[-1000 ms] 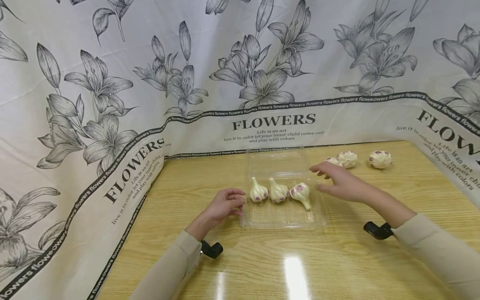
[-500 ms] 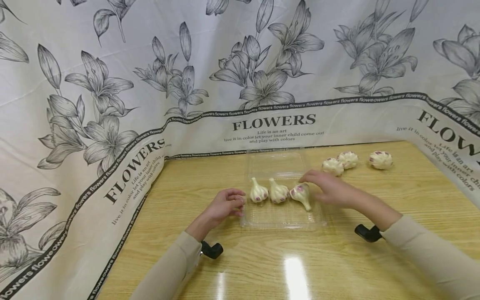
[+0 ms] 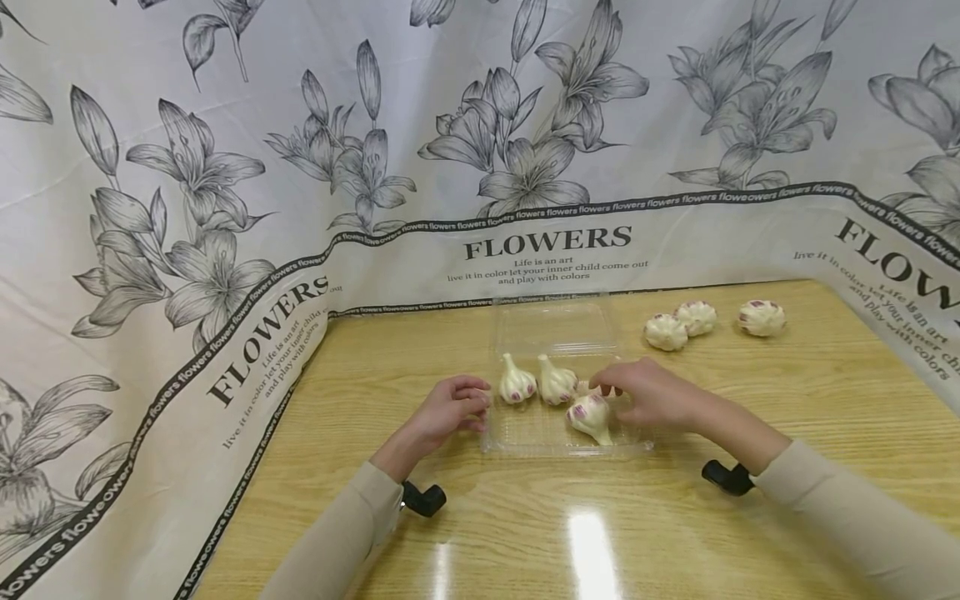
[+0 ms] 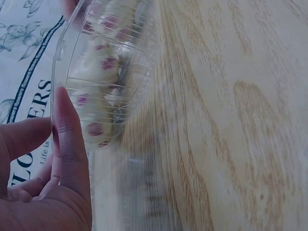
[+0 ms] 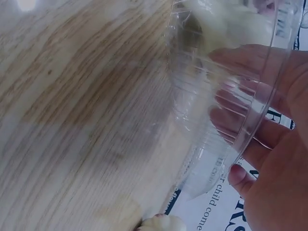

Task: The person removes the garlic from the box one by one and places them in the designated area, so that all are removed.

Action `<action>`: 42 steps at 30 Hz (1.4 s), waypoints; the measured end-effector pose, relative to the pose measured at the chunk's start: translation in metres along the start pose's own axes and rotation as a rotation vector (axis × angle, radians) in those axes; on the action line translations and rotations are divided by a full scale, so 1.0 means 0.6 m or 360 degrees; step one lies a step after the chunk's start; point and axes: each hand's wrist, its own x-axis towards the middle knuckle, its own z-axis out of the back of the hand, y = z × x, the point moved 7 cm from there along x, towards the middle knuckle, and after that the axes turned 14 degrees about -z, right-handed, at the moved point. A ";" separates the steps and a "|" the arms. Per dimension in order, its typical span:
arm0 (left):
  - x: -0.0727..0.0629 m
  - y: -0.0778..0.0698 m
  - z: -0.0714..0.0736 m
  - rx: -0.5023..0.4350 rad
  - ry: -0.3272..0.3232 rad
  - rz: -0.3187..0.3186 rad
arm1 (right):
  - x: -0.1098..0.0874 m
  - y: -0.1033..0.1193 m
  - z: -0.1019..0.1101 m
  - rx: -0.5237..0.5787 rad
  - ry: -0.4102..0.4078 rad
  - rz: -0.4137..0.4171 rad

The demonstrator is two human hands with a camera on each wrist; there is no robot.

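A clear plastic clamshell box (image 3: 517,446) lies with its lid (image 3: 551,321) folded back. Inside, two garlic bulbs (image 3: 517,385) (image 3: 558,383) point their stems away from me, and a third garlic bulb (image 3: 589,417) points its stem toward the front. My left hand (image 3: 453,408) pinches the box's left rim between thumb (image 4: 70,130) and fingers. Reaching over the right wall, my right hand (image 3: 651,396) has loosely bent fingers (image 5: 226,118) inside the box, with its thumb (image 5: 231,57) right at the third bulb.
Three more garlic bulbs lie on the wooden table at the back right, two together (image 3: 666,332) (image 3: 696,317) and one apart (image 3: 762,318). A white flower-printed cloth (image 3: 547,258) hangs behind the table and along its sides.
My right hand has moved left into the box. The third garlic bulb has shifted toward the front and slightly left. The left hand has stayed at the rim.
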 end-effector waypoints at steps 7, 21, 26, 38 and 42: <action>-0.002 -0.002 -0.001 -0.0003 -0.0008 -0.0010 | -0.004 0.020 -0.001 -0.0056 -0.0049 0.0044; -0.001 0.001 0.000 -0.0002 0.0007 0.0010 | -0.002 0.045 -0.020 -0.0026 0.0078 0.0215; -0.001 -0.001 0.000 -0.0005 -0.0003 0.0003 | 0.002 0.037 -0.016 -0.0084 0.0061 0.0080; 0.003 0.002 0.003 0.0012 -0.0002 0.0017 | 0.008 0.030 -0.017 -0.0061 0.0073 -0.0008; 0.003 0.003 0.002 0.0008 -0.0011 0.0019 | 0.005 0.031 -0.020 0.0126 0.0186 0.0029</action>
